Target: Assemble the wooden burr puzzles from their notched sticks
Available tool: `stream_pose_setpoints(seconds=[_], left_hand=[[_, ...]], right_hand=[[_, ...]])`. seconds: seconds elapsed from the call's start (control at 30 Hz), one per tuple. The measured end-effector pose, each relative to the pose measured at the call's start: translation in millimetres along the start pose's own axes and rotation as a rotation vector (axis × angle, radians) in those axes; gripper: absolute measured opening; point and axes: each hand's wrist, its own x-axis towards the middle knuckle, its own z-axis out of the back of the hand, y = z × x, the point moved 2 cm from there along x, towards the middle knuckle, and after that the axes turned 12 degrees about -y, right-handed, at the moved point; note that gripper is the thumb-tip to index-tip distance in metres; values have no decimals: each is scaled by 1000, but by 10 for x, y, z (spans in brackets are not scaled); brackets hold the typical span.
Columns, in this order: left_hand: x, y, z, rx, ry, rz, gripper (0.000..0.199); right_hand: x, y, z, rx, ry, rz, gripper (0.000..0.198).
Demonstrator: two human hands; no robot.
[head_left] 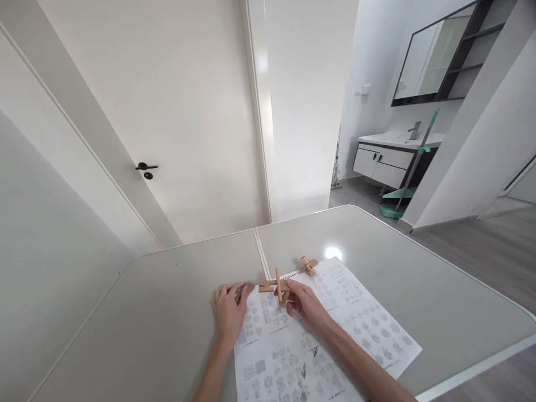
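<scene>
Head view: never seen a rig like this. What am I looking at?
There's no machine: these are a person's two bare hands. The single picture comes from a camera worn on the head, looking forward and down. On the table lie a printed sheet and, at its far edge, a wooden cluster. The right hand holds a wooden bar crossed by a stick. The left hand touches another wooden piece, partly hidden by its fingers.
</scene>
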Motion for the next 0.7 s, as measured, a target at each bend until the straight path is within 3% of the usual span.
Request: stream_pose_setpoints(seconds=[0.13,0.33,0.6,0.7], left_hand=[[10,-144,86,-227,-56,0,38],[-87,-435,74,-795,439,232,51],[-129,-549,89,-976,554,349,47],[-125,-535,92,-986,563,362,45]], right_hand=[[-16,-7,-16,-47,40,17,50],[-18,-72,14,-94,115,29,44],[-52,-42,38,-11,317,-87,55],[-52,-47,56,-52,320,-85,60]])
